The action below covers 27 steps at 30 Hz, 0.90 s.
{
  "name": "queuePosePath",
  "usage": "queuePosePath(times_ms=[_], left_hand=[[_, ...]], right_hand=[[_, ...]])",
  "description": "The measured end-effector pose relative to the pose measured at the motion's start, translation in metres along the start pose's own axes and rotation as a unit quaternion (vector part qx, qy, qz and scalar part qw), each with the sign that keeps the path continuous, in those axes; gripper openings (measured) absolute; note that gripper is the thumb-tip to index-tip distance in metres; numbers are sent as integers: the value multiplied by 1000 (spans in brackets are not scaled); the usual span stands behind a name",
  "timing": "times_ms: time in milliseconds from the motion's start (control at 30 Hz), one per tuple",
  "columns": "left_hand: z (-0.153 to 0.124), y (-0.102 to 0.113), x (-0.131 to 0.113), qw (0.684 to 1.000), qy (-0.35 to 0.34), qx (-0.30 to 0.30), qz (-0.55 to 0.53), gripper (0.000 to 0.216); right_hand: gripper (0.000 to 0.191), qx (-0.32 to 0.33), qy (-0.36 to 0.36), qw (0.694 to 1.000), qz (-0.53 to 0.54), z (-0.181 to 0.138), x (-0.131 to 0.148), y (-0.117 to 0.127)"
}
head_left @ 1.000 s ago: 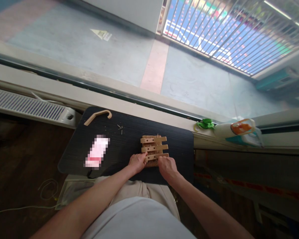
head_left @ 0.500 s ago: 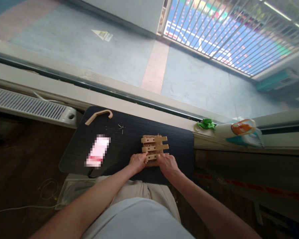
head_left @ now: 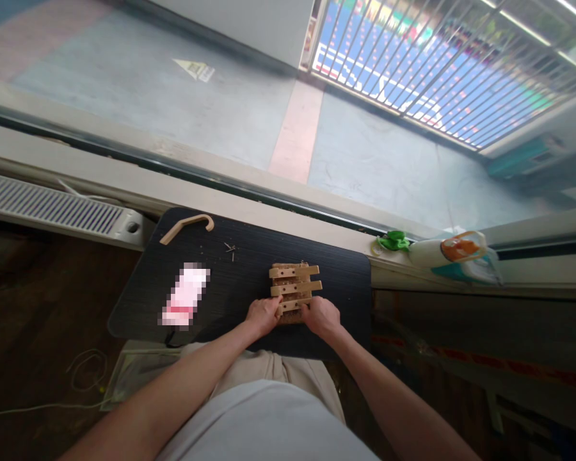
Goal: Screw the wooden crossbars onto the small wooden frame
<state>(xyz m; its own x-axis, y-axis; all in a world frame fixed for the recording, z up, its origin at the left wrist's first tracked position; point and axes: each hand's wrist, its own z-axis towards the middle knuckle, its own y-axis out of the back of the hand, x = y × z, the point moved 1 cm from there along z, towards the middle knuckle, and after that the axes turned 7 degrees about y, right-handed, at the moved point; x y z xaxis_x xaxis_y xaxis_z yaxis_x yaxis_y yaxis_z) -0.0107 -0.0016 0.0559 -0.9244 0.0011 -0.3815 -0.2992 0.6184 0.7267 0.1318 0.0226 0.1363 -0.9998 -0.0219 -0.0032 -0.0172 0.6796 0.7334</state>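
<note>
Three pale wooden strips with dark holes lie side by side across a rough brown block (head_left: 292, 316) on the dark table. The far strip (head_left: 292, 272) and the middle strip (head_left: 295, 288) stick out past the block's right side. My left hand (head_left: 263, 317) is closed at the left end of the near strip (head_left: 292, 306), thumb against it. Curled fingers of my right hand (head_left: 322, 317) grip that strip's right end and cover it.
A hooked wooden piece (head_left: 187, 225) and several small screws or nails (head_left: 231, 250) lie on the black table (head_left: 249, 256). A pixelated phone-like object (head_left: 185, 296) rests at left. A green cloth (head_left: 394, 241) and white bottle (head_left: 425, 251) stand on the sill beside the window.
The fingers of my right hand have curled further round the near strip's right end. My left hand stays at the left end. The whole view has shifted slightly.
</note>
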Motion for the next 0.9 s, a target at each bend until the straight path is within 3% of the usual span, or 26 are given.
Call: queuePosePath(times_ms=[100, 267, 400, 500, 567, 733, 900], left_hand=[[-1, 2, 0, 1000, 1, 0, 2, 32], [-3, 5, -1, 1000, 14, 9, 3, 33], [-3, 7, -3, 1000, 12, 7, -4, 32], [-4, 8, -3, 1000, 14, 11, -3, 30], [-3, 7, -3, 1000, 12, 10, -3, 31], [-3, 6, -2, 1000, 0, 5, -3, 31], [-5, 9, -3, 1000, 13, 11, -9, 32]], right_hand=[[37, 23, 14, 1000, -16, -1, -5, 8], [22, -1, 120, 986, -118, -12, 7, 20], [28, -16, 219, 959, -179, -15, 15, 17], [27, -17, 250, 950, -188, -12, 17, 9], [26, -14, 211, 964, -160, -8, 17, 4], [28, -14, 24, 999, -38, 3, 11, 1], [37, -9, 24, 999, -36, -3, 3, 4]])
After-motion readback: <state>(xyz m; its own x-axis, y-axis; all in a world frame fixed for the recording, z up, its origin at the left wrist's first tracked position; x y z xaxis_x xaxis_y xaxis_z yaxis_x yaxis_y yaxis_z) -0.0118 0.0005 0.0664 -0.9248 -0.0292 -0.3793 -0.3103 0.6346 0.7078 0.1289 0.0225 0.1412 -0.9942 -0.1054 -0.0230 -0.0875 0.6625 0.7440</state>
